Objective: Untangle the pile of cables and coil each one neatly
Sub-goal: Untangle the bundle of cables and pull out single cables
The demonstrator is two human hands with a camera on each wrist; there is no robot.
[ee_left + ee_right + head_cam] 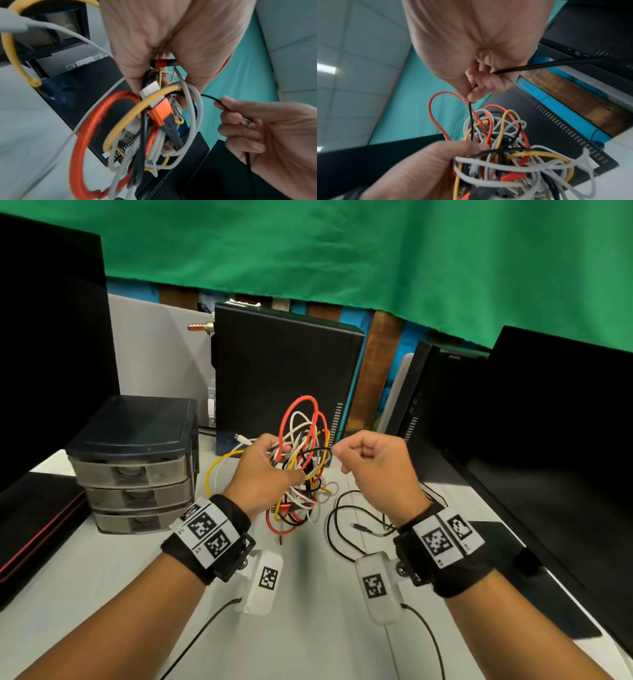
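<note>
Surface: white desk under a green cloth backdrop, drawer unit at left.
Left hand: clenched round the cable tangle, lifting it off the desk, probably so loops hang free.
Tangle: red, yellow, white and black leads looped together.
Right hand: pinches a thin black cable, apparently drawing it out of the tangle.

**Both my hands raised, fingers curled**

My left hand is lifted in front of me, palm turned away, its fingers wrapped round the tangle of cables. My right hand sits just beside it at the same height, thumb and forefinger pinching the thin black cable, the other fingers folded in. Both forearms reach forward, a banded strap on each wrist.
</note>
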